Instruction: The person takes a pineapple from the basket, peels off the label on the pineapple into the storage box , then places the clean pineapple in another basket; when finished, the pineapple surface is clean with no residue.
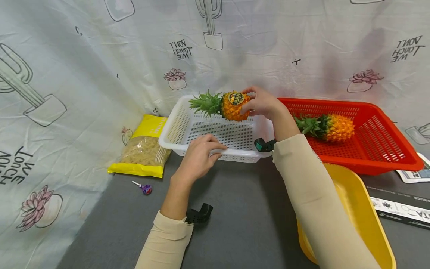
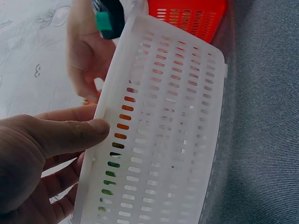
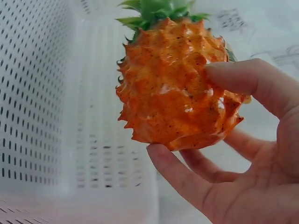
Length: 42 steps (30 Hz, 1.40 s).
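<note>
My right hand (image 1: pixel 251 106) grips an orange toy pineapple (image 1: pixel 235 107) by its body, holding it sideways over the far part of a white slotted basket (image 1: pixel 168 139), its green crown pointing left. In the right wrist view, thumb and fingers of the right hand (image 3: pixel 184 112) pinch the pineapple (image 3: pixel 168 93) with the basket's wall (image 3: pixel 37 93) behind. My left hand (image 1: pixel 213 149) grips the basket's near rim. In the left wrist view the left hand (image 2: pixel 88 140) has its thumb pressed on the basket's outer wall (image 2: pixel 177 116).
A red basket (image 1: pixel 386 164) at the right holds a second pineapple (image 1: pixel 332 127). A yellow basin (image 1: pixel 369 224) sits at the lower right under my right arm. A yellow pasta bag (image 1: pixel 144 153) and a lollipop (image 1: pixel 146 188) lie at the left. Printed papers (image 1: pixel 411 173) lie at the far right.
</note>
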{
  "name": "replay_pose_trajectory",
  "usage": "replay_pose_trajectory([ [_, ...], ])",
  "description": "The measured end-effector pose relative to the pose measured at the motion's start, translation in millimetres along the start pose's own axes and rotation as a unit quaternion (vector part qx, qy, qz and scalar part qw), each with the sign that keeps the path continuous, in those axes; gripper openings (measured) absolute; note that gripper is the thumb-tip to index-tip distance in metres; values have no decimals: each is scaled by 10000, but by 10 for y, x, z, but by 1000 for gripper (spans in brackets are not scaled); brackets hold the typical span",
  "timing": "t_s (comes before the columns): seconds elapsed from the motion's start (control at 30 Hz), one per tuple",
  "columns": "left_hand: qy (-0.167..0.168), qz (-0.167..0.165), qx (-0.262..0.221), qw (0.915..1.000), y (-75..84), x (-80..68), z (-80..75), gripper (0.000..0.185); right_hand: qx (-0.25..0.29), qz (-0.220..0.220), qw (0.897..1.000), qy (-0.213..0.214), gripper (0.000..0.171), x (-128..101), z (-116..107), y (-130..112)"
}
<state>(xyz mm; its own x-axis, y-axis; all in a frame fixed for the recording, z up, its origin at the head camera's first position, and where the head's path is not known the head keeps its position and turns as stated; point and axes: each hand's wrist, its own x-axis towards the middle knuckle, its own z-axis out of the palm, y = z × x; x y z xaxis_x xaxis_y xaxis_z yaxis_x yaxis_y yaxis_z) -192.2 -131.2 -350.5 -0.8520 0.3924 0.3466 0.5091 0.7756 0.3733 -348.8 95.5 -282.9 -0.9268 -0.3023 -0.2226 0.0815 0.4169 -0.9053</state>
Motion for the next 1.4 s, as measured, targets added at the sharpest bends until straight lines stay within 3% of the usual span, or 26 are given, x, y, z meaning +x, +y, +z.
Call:
replay_pose_trajectory([
  [0.2, -80, -41, -31, 10000, 21, 8, 10, 23, 222, 89, 9996, 131, 81, -247, -42, -117],
  [0.73, 20, -58, -10, 10000, 35, -12, 33, 22, -189, -138, 9984, 513, 77, -915, -81, -292],
  [1.1, 61, 61, 81, 9999, -6, -42, 14, 23, -377, -405, 9958, 726, 77, -1352, -26, -254],
  [1.4, 85, 141, 68, 9998, -4, -52, 29, 23, -579, -153, 9936, 963, 84, -1722, -83, -202],
])
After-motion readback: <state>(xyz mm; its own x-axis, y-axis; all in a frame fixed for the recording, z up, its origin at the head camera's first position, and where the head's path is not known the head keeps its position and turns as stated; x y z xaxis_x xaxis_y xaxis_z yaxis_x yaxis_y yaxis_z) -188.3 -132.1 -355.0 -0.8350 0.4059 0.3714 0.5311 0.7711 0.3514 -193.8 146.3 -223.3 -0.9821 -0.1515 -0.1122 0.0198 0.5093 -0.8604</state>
